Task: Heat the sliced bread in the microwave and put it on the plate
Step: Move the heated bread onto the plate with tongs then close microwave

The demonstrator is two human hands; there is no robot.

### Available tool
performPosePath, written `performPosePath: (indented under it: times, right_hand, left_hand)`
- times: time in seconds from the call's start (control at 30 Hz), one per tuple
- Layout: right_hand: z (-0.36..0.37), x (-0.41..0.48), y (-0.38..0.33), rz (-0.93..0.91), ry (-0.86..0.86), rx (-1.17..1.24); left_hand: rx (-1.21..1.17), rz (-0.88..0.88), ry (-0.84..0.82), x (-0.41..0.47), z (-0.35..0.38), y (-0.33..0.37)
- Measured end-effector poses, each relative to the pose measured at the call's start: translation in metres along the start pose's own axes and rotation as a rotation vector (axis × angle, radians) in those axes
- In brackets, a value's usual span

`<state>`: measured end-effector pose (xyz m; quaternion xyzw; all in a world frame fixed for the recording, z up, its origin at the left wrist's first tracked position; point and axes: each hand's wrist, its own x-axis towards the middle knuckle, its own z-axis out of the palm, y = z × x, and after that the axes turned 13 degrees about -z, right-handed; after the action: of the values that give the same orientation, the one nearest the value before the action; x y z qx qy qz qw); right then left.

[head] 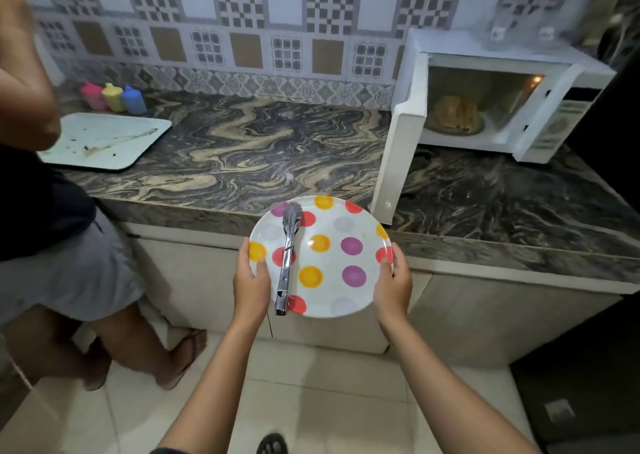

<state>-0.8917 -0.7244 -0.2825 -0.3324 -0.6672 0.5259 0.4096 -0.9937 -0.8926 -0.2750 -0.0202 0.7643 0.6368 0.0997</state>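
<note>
The plate (332, 270) is held level in front of the worktop (259, 152) edge, apart from it. The left hand (251, 287) is set on the rim at 9 o'clock and the right hand (393, 289) at 3 o'clock. Each grip is clamped on the plate, thumb on top, fingers hidden beneath. Metal tongs (287, 259) lie loose across the left half of the plate, jaws toward 12 o'clock.

The sliced bread (455, 112) is located inside the microwave (491, 46), at 2 o'clock from the plate. It rests on the turntable dish, and the door (398, 155) is swung open toward the plate.

The step in hand is judged to be the transfer of the bread to the plate. The plate should be held level so that the tongs are not tipped off. It is best set down on the worktop just beside the open door — one hand is thereby freed for the tongs. The door edge should be cleared, as it projects past the worktop edge. The bread is presumed hot and should be lifted with the tongs, not the fingers.

A second person (52, 245) stands at 9 o'clock — elbow room on that side is limited.
</note>
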Motion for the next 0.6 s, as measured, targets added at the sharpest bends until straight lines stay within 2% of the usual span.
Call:
performPosePath:
  times: [0.27, 0.6]
  right_hand:
    - [-0.111, -0.011, 0.012, 0.005, 0.007, 0.004]
    - [-0.237, 0.022, 0.042, 0.058, 0.201, -0.081]
  left_hand:
    - [-0.007, -0.001, -0.022, -0.094, 0.055, -0.012]
    - [-0.022, -0.074, -0.232, -0.150, 0.181, -0.010]
